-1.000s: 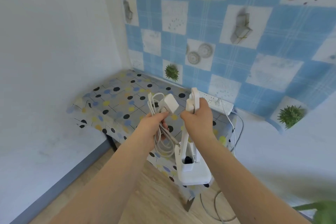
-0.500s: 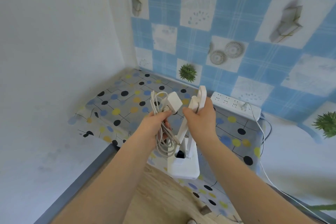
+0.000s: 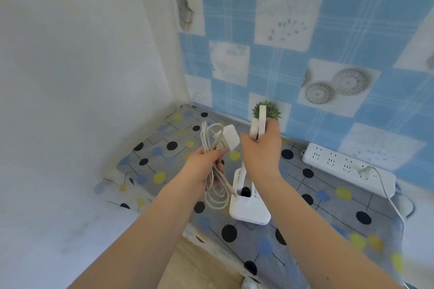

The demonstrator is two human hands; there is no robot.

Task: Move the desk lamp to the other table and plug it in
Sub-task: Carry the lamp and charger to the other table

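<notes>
The right hand [image 3: 260,148] grips the folded arm of the white lamp [image 3: 250,199], whose base hangs just below that hand, over the near part of the spotted table [image 3: 328,206]; whether it touches the cloth yet, I cannot tell. The left hand [image 3: 204,164], just beside the right, is curled around the bundled cord [image 3: 215,185], with the white plug [image 3: 229,137] sticking up above its fingers. So the carry looks nearly done: the lamp is at the table. Left to do, it seems: set it down, free the cord, and push the plug into the power strip [image 3: 347,168] lying to the right of the right hand, by the wall.
</notes>
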